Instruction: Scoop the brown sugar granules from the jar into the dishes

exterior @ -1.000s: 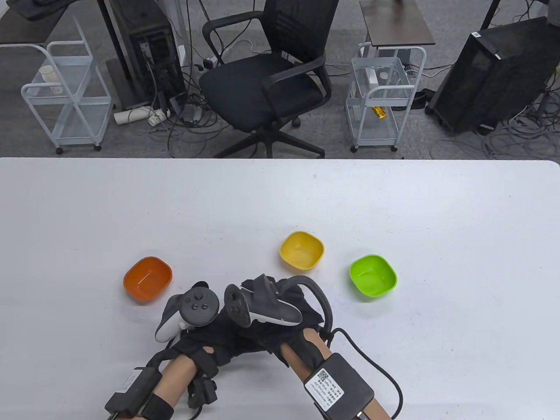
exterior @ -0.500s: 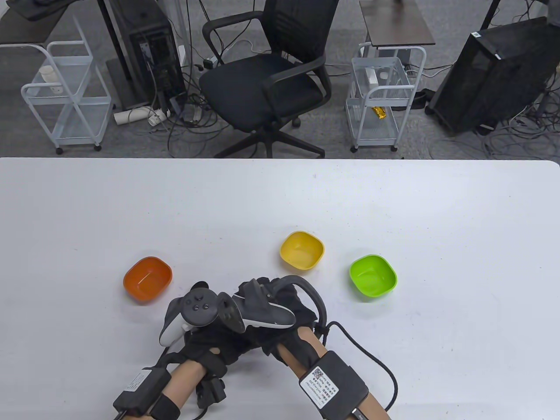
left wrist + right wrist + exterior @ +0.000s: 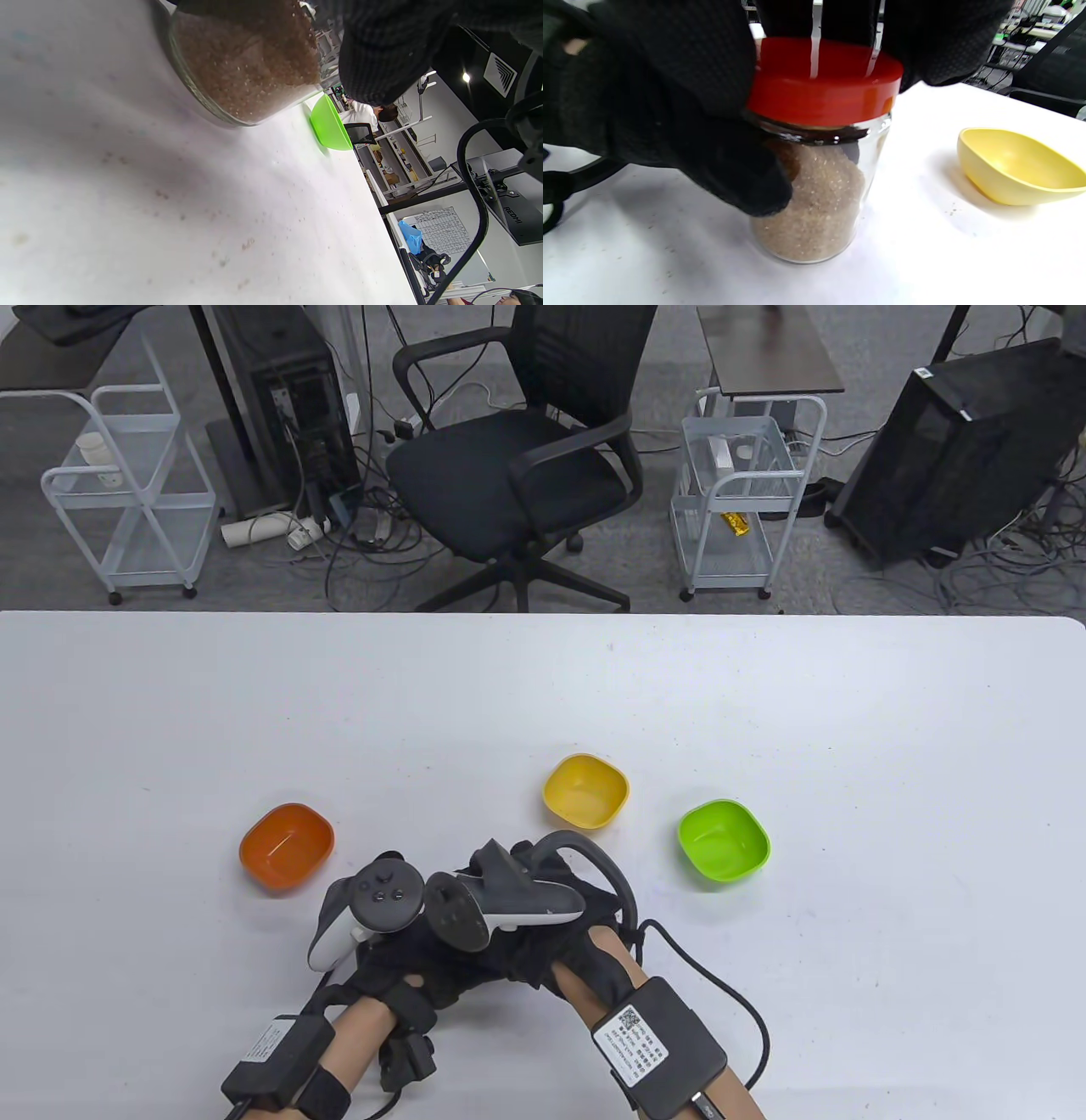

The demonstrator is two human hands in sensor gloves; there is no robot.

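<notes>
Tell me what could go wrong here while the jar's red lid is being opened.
1. The glass jar is well filled with brown sugar; if the red lid gives suddenly under the right hand, granules could spill onto the table.
2. If the left hand has a loose grip, the jar might turn with the lid.
3. The yellow dish sits close and could get knocked.

hands (image 3: 475, 933) together, orange dish (image 3: 286, 847), yellow dish (image 3: 585, 790)

Red lid (image 3: 825, 82), brown sugar (image 3: 814, 212), black fingers (image 3: 683, 97)
</notes>
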